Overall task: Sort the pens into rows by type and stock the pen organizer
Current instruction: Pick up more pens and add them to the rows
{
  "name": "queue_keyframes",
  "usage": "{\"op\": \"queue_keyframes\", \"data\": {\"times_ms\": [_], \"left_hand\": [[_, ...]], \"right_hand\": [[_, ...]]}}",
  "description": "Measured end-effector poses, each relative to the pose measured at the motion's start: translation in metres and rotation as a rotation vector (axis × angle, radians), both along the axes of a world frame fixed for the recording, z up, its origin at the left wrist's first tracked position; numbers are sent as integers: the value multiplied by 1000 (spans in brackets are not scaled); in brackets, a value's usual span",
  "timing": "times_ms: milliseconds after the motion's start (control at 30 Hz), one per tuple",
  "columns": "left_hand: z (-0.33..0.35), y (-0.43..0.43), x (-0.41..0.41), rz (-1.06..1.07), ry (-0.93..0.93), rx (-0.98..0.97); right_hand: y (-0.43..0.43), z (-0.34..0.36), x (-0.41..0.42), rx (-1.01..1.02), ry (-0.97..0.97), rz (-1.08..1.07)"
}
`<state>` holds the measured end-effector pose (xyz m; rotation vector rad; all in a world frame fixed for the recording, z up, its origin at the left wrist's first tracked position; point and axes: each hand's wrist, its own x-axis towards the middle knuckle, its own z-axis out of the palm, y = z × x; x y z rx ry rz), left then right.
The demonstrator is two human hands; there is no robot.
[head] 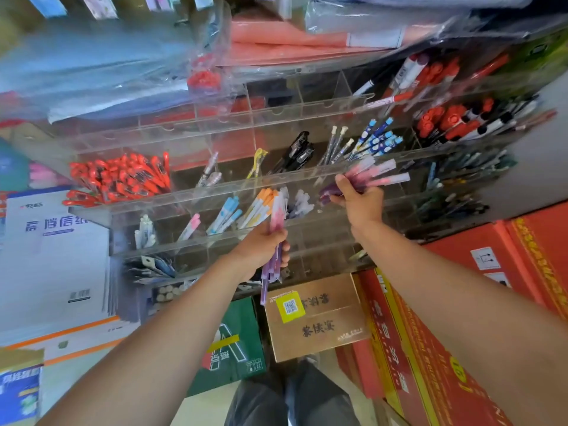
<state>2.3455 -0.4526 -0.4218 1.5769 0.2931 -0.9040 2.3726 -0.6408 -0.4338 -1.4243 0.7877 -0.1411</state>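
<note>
A clear acrylic pen organizer [196, 192] with tiered rows of compartments fills the middle of the head view. My left hand [261, 249] grips a bundle of pink-and-purple pens [275, 229] upright in front of the lower rows. My right hand [358, 199] grips a second bundle of pink-and-purple pens [378, 175], fanned out to the right, against the front lip of the middle row. Red pens [120, 179] fill a left compartment. Black pens [296, 153], blue-and-white pens [375, 139] and orange-capped pens [261, 207] stand in other compartments.
Red-capped markers [442, 121] sit in the upper right compartments. Red cartons [430, 333] stand at the right, a brown box [316, 318] and a green box [236, 342] below the organizer, white paper reams [55, 256] at the left. Plastic-wrapped folders [292, 41] lie above.
</note>
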Motion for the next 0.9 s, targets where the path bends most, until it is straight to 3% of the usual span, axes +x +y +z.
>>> {"op": "queue_keyframes", "data": {"times_ms": [433,633,800,900], "left_hand": [[-22,5,2,-64,-4,-15],[-21,5,3,-88,-24,-22],[-22,5,2,-105,-33,-33],[-23,4,0,-134,-37,-37]], "right_hand": [[-5,-32,3,-109,208,65],[-8,-37,2,-111,183,71],[-13,-37,-9,-311,196,31],[-10,-26,-23,-413,99,-48]]}}
